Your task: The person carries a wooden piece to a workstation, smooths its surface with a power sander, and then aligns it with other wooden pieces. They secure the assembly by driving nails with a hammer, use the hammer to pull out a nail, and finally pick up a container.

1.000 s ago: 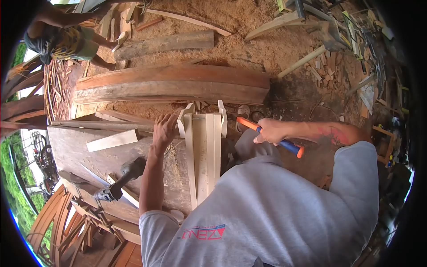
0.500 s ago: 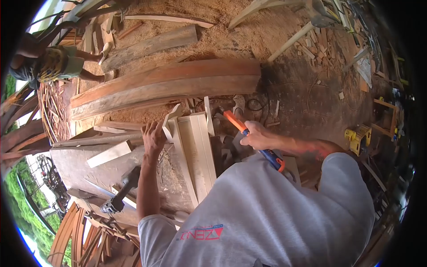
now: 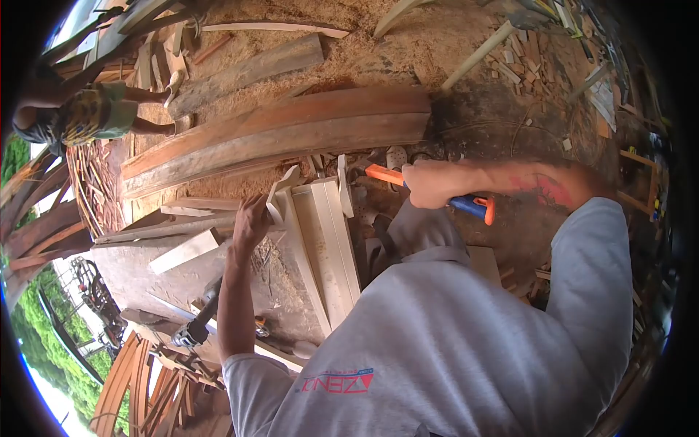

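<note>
My right hand (image 3: 429,183) is closed around an orange-and-blue hammer (image 3: 470,207), its orange shaft pointing left toward the wood. The hammer's head is hard to make out. A pale wooden frame (image 3: 320,218) of long boards, with upright pieces at its far end, lies on the bench in front of my body. At the frame's left upright piece (image 3: 279,195), my left hand (image 3: 252,220) grips with bent fingers, though its thumb side is partly hidden. My shirt covers the near end of the frame.
A dark power tool (image 3: 195,329) and a loose pale board (image 3: 186,251) lie on the bench (image 3: 131,262) at left. Behind it stands a large curved timber piece (image 3: 277,138). Another person (image 3: 95,113) is at upper left. Wood scraps (image 3: 524,69) lie on the floor.
My right hand has moved up and slightly right with the hammer, and its elbow has swung outward to the right. My left hand stays at the wooden frame.
</note>
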Motion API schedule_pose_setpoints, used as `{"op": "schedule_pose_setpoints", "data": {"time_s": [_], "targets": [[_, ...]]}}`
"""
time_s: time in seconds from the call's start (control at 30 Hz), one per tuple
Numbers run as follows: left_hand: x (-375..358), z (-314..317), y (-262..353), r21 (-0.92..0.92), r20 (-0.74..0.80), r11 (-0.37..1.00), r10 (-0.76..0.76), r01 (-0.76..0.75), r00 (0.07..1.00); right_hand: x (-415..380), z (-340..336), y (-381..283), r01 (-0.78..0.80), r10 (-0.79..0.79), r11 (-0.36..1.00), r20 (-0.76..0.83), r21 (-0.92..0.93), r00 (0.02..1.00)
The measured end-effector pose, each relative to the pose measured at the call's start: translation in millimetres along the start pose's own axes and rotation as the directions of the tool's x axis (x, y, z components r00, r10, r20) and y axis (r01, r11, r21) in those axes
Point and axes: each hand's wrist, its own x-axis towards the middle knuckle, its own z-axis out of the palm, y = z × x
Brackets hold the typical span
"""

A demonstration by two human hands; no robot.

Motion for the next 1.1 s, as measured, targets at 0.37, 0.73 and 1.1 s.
{"op": "schedule_pose_setpoints", "data": {"time_s": [0.37,0.73,1.1], "targets": [[7,-7,3,-0.103,0.066,0.994,-0.014,0.021,0.998,47,135,35,0.137,0.068,0.939,-0.559,0.317,0.827],[4,-6,16,-0.14,0.019,0.985,-0.096,0.097,0.995,68,150,29,0.209,0.139,0.817,-0.535,0.538,0.833],[23,-32,9,-0.199,0.334,0.959,-0.128,0.203,0.934,76,144,31,0.153,0.164,0.86,-0.546,0.488,0.822]]}}
